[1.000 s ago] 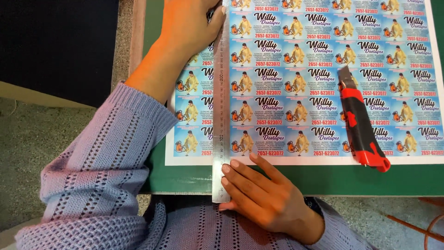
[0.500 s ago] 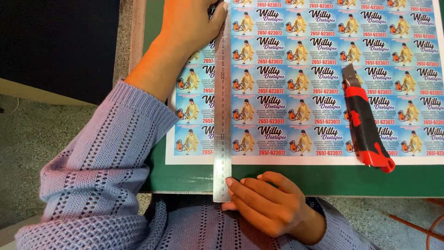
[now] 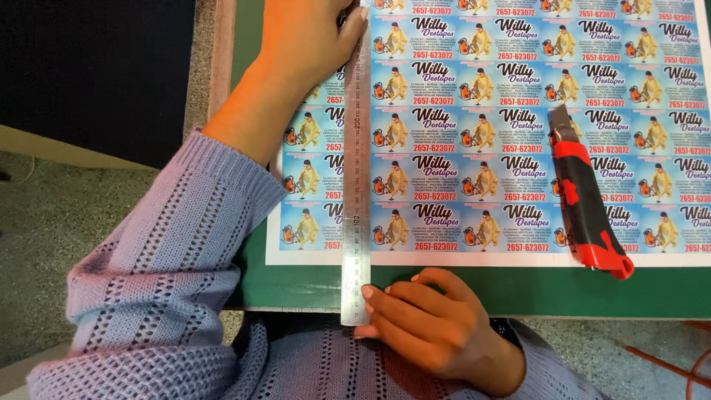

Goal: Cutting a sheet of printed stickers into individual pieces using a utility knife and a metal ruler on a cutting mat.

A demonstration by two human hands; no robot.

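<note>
A steel ruler point(image 3: 356, 185) lies lengthwise on a printed sheet of small blue cards point(image 3: 518, 126), which sits on a green cutting mat point(image 3: 518, 292). My left hand point(image 3: 307, 37) reaches in from the left and presses down on the ruler's far part. My right hand point(image 3: 426, 318) rests at the mat's near edge with curled fingers. Its fingertips touch the right side of the ruler's near end. A red and black utility knife point(image 3: 585, 196) lies on the sheet to the right, apart from both hands.
The mat lies on a table with a wooden edge point(image 3: 221, 52) at the left. Beyond it is a speckled floor point(image 3: 52, 244) and a dark panel point(image 3: 96, 67). My lilac knitted sleeve point(image 3: 163, 281) covers the left forearm.
My right hand has drawn back from the sheet's lower edge and curled its fingers beside the ruler's near end. The left hand and the knife have stayed put.
</note>
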